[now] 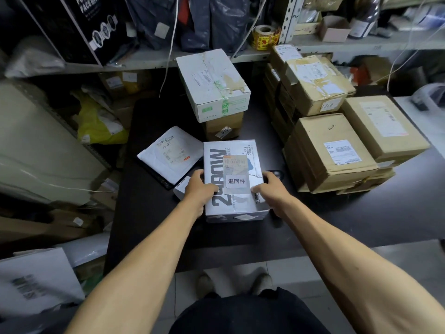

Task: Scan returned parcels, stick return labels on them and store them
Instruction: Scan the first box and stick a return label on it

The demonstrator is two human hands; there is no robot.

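Note:
A grey-white printed parcel box [234, 201] sits at the middle of the black table [313, 225]. A white return label [236, 181] with black characters is stuck on its top, just below a barcode shipping label [234, 162]. My left hand [198, 189] grips the box's left edge, thumb on top. My right hand [272, 189] grips its right edge, thumb lying on top beside the return label.
A white mailer bag [171, 154] lies left of the box. Behind it a white carton [213, 84] sits on a brown one [224, 127]. Stacked brown cartons [330, 150] fill the right. A yellow label roll [265, 37] stands on the shelf. A dark device [277, 174] lies behind my right hand.

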